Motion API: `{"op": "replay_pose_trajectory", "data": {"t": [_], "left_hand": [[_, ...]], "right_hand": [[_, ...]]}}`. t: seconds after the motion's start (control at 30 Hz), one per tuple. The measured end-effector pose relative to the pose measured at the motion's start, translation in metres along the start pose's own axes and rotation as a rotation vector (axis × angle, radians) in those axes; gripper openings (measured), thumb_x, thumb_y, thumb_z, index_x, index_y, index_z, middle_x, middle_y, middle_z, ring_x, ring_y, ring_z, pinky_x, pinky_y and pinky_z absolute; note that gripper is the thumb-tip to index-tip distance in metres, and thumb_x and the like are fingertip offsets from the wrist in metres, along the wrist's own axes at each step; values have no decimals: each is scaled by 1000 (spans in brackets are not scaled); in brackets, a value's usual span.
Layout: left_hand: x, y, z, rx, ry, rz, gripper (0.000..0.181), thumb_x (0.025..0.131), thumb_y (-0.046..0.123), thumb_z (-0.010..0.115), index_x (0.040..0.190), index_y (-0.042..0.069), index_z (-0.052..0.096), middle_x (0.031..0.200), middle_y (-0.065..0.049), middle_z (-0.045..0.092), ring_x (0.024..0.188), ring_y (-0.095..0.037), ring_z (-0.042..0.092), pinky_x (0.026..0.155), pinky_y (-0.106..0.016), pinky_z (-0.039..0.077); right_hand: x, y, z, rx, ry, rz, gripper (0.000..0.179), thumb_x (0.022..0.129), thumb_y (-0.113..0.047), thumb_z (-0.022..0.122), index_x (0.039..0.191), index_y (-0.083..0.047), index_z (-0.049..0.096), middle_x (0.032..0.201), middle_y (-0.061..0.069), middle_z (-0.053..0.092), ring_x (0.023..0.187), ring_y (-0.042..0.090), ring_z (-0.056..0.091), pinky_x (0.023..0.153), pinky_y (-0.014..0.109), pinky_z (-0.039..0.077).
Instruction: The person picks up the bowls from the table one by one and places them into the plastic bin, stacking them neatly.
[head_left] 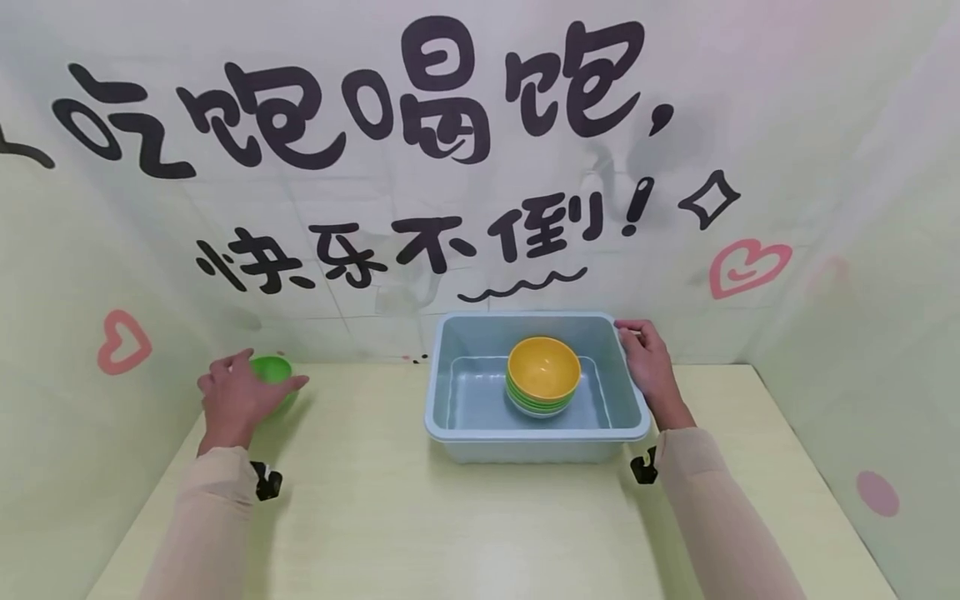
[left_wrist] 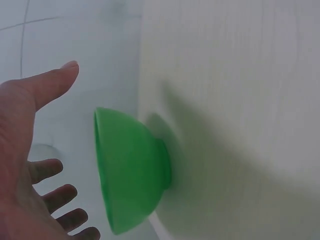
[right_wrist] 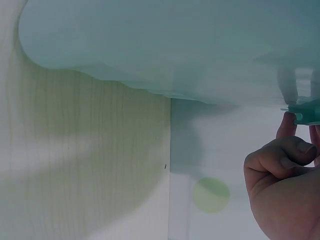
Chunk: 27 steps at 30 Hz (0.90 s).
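On the left of the table, a green bowl [head_left: 272, 368] stands upright beneath my left hand [head_left: 243, 398]. The left wrist view shows that hand with thumb and fingers spread, just above the rim of the green bowl [left_wrist: 132, 170] and apart from it. At the other side, my right hand [head_left: 651, 367] grips the far right corner of a light blue plastic basin [head_left: 532, 451]. In the right wrist view, curled fingers of the right hand [right_wrist: 285, 190] hold the rim of the basin [right_wrist: 150, 45]. Inside the basin sits a stack of bowls, a yellow-orange bowl [head_left: 544, 367] on top and green ones below.
A pale wood-grain table [head_left: 360, 517] carries everything. Behind it rises a white wall covering [head_left: 390, 192] with black writing and pink hearts, and similar coverings enclose the left and right sides. Each wrist wears a black mount [head_left: 267, 482].
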<state>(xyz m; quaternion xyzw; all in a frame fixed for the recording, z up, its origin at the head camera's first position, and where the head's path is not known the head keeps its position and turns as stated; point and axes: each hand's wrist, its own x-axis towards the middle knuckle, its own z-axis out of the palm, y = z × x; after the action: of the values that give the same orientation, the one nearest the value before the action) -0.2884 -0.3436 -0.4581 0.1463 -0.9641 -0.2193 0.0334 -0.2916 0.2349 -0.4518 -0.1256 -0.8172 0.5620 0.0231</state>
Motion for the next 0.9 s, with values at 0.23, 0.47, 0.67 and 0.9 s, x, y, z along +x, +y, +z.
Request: {"op": "replay_pose_trajectory", "data": {"t": [0.23, 0.47, 0.67, 0.9], "left_hand": [[2, -17, 5, 7, -19, 21, 121, 80, 71, 70, 158, -6, 18, 153, -44, 17, 130, -65, 22, 87, -76, 40], [0, -24, 7, -16, -47, 9, 124, 79, 68, 74, 158, -6, 13, 154, -46, 12, 130, -67, 21, 87, -78, 40], [-2, -26, 9, -42, -62, 8, 127, 77, 63, 79, 159, -5, 11, 154, -48, 10, 131, -67, 20, 89, -79, 38], [-1, -26, 13, -64, -66, 4, 124, 78, 62, 78, 159, -5, 11, 152, -47, 12, 128, -64, 23, 84, -78, 41]], "right_hand": [[1, -2, 2, 4, -8, -6, 50, 107, -50, 37, 143, -16, 47, 136, 17, 55, 113, 30, 55, 87, 31, 50], [0, -2, 2, -4, -10, -2, 49, 108, -48, 37, 144, -16, 47, 134, 17, 55, 112, 29, 56, 85, 30, 50], [2, -1, 1, -17, -3, -13, 49, 108, -47, 37, 143, -15, 48, 132, 18, 56, 111, 29, 55, 86, 31, 48], [2, 0, -2, -24, 4, -19, 49, 108, -47, 37, 143, -14, 48, 132, 17, 56, 109, 28, 55, 85, 30, 49]]}}
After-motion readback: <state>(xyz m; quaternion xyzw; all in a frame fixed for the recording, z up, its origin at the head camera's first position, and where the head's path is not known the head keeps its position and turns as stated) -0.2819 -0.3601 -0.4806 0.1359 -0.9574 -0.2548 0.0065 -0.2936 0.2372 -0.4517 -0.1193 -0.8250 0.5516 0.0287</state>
